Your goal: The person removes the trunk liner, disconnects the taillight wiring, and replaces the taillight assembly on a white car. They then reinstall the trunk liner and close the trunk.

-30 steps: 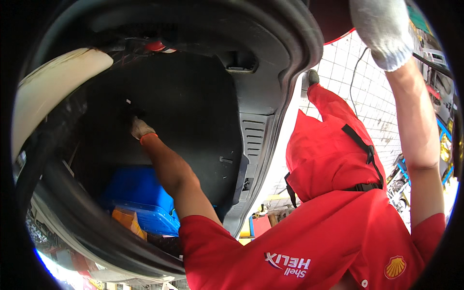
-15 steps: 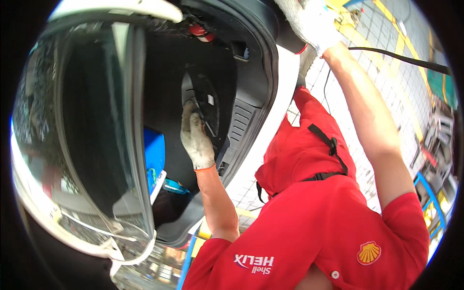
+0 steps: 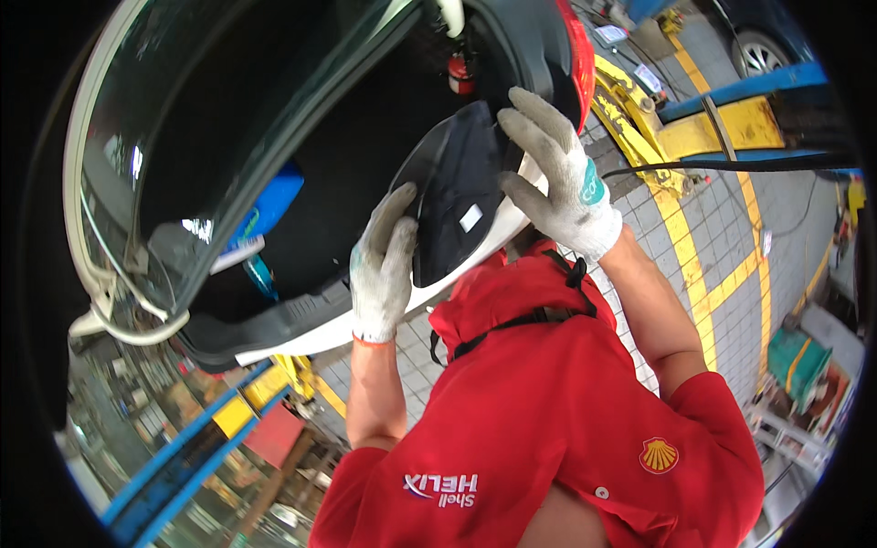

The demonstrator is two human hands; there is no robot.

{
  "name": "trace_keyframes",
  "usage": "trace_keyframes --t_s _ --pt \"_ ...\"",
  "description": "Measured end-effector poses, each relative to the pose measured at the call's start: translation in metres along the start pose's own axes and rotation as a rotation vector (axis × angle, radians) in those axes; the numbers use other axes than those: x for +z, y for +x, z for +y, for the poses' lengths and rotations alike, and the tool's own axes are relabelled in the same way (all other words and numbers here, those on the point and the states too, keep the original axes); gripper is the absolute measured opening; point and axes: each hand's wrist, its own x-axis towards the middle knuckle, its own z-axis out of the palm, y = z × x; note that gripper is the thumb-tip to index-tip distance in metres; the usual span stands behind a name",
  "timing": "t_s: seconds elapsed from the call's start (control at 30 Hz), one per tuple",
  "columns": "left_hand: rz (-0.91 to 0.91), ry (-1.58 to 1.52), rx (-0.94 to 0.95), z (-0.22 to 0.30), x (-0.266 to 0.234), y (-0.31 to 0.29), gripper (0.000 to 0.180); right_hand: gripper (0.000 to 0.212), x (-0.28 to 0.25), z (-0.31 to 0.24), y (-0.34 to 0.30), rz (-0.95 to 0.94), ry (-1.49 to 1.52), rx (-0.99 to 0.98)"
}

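A dark, curved flat panel (image 3: 457, 192) with a small white label is held up at the open boot's edge. My left hand (image 3: 384, 265), in a grey-white knit glove, grips its left edge, with the fingers partly behind it. Beside the panel's right edge is my gloved right hand (image 3: 562, 178); its fingers are spread and its thumb is close to the panel. Whether that thumb touches is unclear. The black boot interior (image 3: 356, 155) lies behind the panel.
The raised glass tailgate (image 3: 210, 119) curves over the left. Inside the boot are a blue box (image 3: 269, 205), a turquoise item (image 3: 260, 277) and a red canister (image 3: 461, 73). Yellow and blue lift arms (image 3: 731, 128) stand on the right, with a black cable (image 3: 731, 167) crossing.
My left hand has brought the panel up from inside the boot toward me. My right hand has come down and left from outside the car to the panel's side. The view has turned.
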Motion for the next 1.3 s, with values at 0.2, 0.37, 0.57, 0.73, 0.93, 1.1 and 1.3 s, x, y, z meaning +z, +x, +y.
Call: trace_keyframes --t_s 0.2,0.37,0.57,0.73,0.93,1.1,1.3 --pt "-0.081 -0.143 -0.042 0.039 0.01 -0.025 0.045 0.073 -0.023 -0.006 0.002 -0.045 0.066 -0.133" --pt "-0.076 -0.24 0.003 0.059 0.016 -0.046 0.04 0.057 -0.041 -0.013 -0.01 -0.018 0.1 -0.096" --pt "-0.059 -0.302 0.169 0.048 0.018 -0.049 0.065 0.042 -0.041 -0.004 -0.019 -0.062 0.192 -0.068" --pt "0.114 -0.421 0.169 0.007 0.044 -0.017 0.097 0.029 -0.003 -0.012 -0.049 -0.246 0.624 0.6" --pt "0.015 -0.747 -0.054 -0.046 0.082 0.012 0.081 0.037 0.035 -0.013 -0.059 -0.348 0.724 0.83" --pt "-0.124 -1.009 -0.14 -0.085 0.086 0.058 0.064 0.044 0.014 0.017 -0.043 -0.49 0.292 0.625" --pt "-0.17 -0.709 -0.247 -0.114 0.092 0.145 0.091 0.05 -0.009 0.093 0.02 0.273 0.0 0.583"
